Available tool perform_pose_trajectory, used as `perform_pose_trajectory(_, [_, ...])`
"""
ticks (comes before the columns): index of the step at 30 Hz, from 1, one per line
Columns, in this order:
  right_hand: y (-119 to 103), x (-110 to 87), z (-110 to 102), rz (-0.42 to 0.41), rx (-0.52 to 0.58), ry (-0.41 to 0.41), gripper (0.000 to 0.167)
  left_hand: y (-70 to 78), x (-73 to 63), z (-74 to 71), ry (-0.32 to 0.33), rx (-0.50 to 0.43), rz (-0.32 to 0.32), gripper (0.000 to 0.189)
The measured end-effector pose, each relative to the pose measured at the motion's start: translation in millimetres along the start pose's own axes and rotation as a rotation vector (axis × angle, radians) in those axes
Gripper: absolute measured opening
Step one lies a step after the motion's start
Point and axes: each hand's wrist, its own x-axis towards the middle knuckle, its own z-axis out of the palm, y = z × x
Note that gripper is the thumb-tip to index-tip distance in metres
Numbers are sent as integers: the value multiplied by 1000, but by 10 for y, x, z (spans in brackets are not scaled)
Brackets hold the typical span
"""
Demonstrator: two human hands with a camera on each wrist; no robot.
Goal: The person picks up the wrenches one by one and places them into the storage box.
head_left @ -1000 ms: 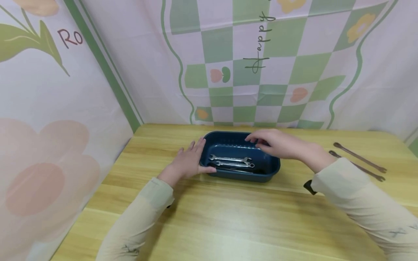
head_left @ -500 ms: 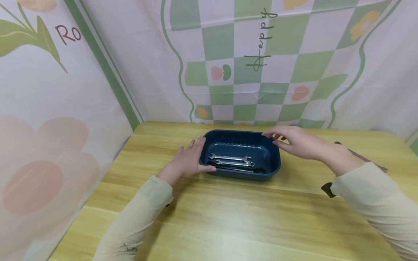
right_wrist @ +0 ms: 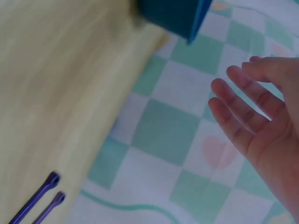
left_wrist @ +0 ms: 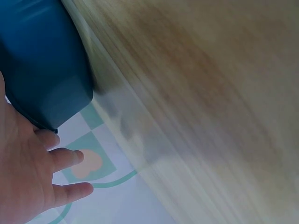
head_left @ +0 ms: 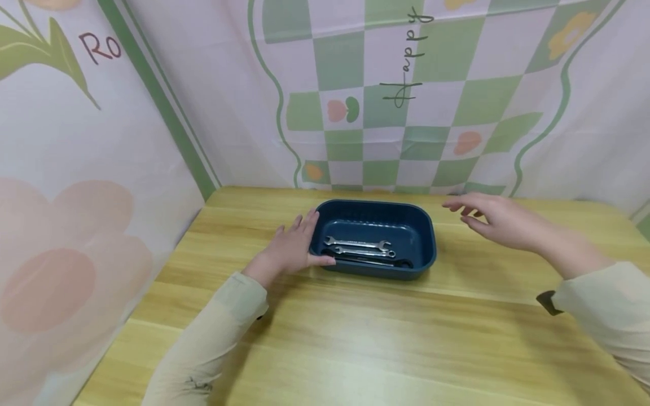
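Note:
A dark blue rectangular plastic box [head_left: 376, 273] stands on the table. Inside lie two silver wrenches, an open-ended one [head_left: 358, 244] and a combination one [head_left: 363, 252], with a black wrench [head_left: 404, 263] along the near wall. My left hand [head_left: 289, 248] rests against the box's left end, fingers spread and thumb over the near rim. To the right of the box, my right hand [head_left: 500, 223] hovers empty with loosely bent fingers. Two dark wrenches [right_wrist: 36, 198] show at the lower left of the right wrist view; my right forearm hides them in the head view.
The wood-grain table [head_left: 350, 344] reaches back to a patterned cloth [head_left: 386, 146] hanging behind it. Another cloth [head_left: 101, 225] hangs along the left side.
My right hand has moved from over the box's right part out to the right, past its rim, and its forearm now covers the two dark wrenches. The left hand stays at the box.

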Motion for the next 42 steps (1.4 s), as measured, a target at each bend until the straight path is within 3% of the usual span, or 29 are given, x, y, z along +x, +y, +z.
perform_pose_trajectory(8, [174,-165,1,69,-6,11,46,13,-3,-23,-13,3,-8,121])
perform_pose_trajectory(16, [332,-312,23,45,-53,70,43,29,-36,-16,-33,4,-17,122])
perform_pose_trajectory(26, [588,-479,8,165,-18,31,38,45,-36,-26,-28,3,-21,121])
perform_pose_trajectory(42, [1009,-755,82,170,-58,56,35,60,-49,-39,-29,-4,-24,120])
